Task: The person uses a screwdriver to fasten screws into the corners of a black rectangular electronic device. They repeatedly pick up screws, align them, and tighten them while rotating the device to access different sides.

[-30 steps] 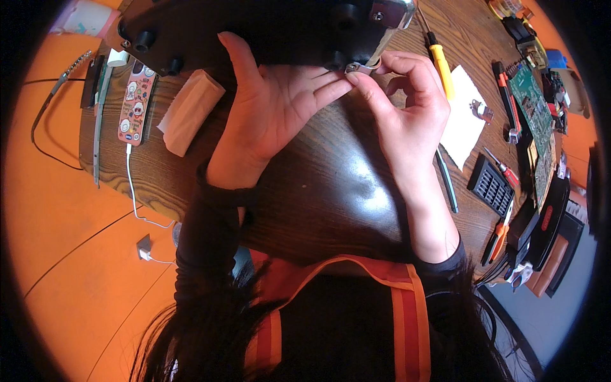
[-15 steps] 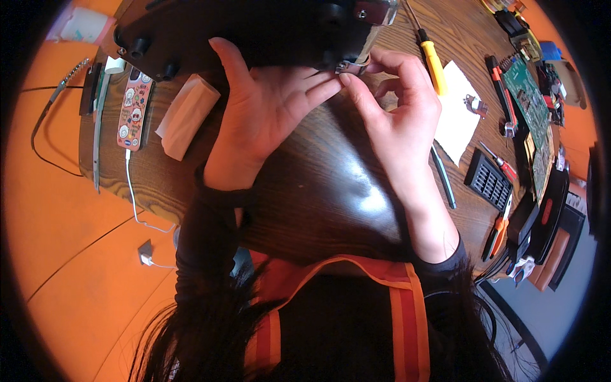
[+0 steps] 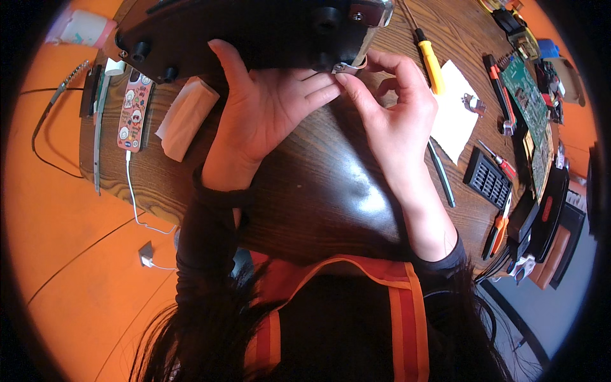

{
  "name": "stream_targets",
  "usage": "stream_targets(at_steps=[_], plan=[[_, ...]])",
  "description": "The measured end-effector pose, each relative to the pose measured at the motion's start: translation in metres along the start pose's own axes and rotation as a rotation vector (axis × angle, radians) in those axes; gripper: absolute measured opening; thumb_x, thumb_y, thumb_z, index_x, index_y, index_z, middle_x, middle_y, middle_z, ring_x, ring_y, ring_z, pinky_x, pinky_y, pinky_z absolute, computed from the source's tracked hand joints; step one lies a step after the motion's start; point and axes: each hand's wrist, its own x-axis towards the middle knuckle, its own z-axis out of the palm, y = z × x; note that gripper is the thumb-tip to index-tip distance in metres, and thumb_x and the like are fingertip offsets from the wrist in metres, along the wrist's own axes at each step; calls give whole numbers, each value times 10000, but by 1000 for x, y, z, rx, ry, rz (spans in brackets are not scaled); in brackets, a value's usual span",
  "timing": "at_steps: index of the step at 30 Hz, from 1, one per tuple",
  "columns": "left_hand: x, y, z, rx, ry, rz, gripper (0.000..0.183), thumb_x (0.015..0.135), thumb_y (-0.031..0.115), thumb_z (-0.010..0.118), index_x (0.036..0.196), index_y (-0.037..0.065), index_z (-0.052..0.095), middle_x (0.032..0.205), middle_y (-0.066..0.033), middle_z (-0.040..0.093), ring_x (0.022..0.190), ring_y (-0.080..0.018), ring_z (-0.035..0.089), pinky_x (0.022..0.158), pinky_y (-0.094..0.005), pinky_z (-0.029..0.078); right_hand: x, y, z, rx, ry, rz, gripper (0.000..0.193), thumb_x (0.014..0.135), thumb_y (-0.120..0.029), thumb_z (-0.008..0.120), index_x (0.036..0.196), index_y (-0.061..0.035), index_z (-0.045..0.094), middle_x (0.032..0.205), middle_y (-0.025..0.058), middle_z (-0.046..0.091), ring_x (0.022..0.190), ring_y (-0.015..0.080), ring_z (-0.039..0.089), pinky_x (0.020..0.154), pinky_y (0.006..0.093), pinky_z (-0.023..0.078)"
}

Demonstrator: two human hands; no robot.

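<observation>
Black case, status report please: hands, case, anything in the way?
Left hand open, palm up, at the black case's lower edge. Right hand at the case's metal corner. Yellow screwdriver close beside right hand, seemingly not blocking.

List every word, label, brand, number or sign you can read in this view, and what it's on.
No text is clear enough to quote.
Pink patterned device: small printed marks, too small to read.
Red oval badge: too blurred to read.
Black casing: no lettering visible.
Green circuit board: any markings too small.
</observation>
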Motion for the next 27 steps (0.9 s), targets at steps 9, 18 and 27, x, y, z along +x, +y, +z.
stream_targets(at_steps=[9,18,27], plan=[[-1,3,-1,7,-33,-12,1184,663,750,500,1414,-12,-6,1452,-296,3,1348,-444,34,1119,-508,63,0,0,0,8,-1,19,291,710,-94,768,933,-11,602,826,59,640,650,97,585,555,195,466],[-1,1,-2,-18,-7,25,1157,667,720,528,1417,3,14,1453,-287,22,1347,-435,69,1120,-513,91,7,-7,-4,-55,-27,10,297,698,-109,774,917,-5,602,841,64,639,676,103,595,569,210,477],[0,2,-5,-110,-7,7,1157,661,698,559,1417,6,20,1456,-279,22,1344,-444,60,1119,-515,86,8,-9,-9,29,-67,77,274,692,-78,745,917,3,611,812,110,618,725,201,653,649,273,523]])
